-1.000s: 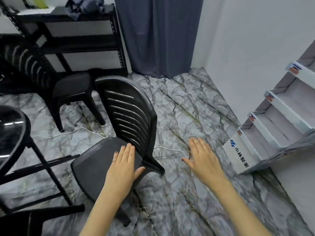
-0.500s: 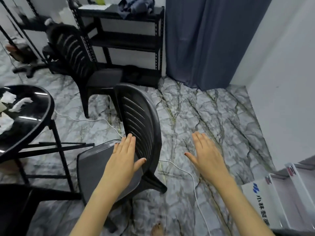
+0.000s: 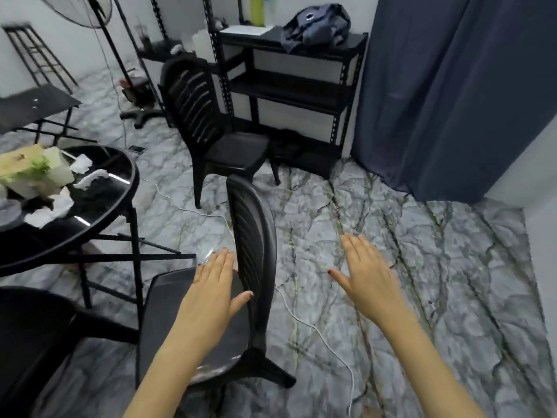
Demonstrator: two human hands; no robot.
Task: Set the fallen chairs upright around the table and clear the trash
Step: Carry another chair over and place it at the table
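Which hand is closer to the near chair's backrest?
Left. The left hand is over the seat, thumb right by the backrest; the right hand is over the floor, apart on the other side.

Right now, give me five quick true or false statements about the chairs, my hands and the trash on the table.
1. The near chair stands upright. True.
2. The right hand grips its backrest. False: it is open above the floor, apart from the chair.
3. Crumpled paper lies on the round table. True.
4. The far chair lies on its side. False: it stands upright by the shelf rack.
5. The left hand holds trash. False: it is open and empty.
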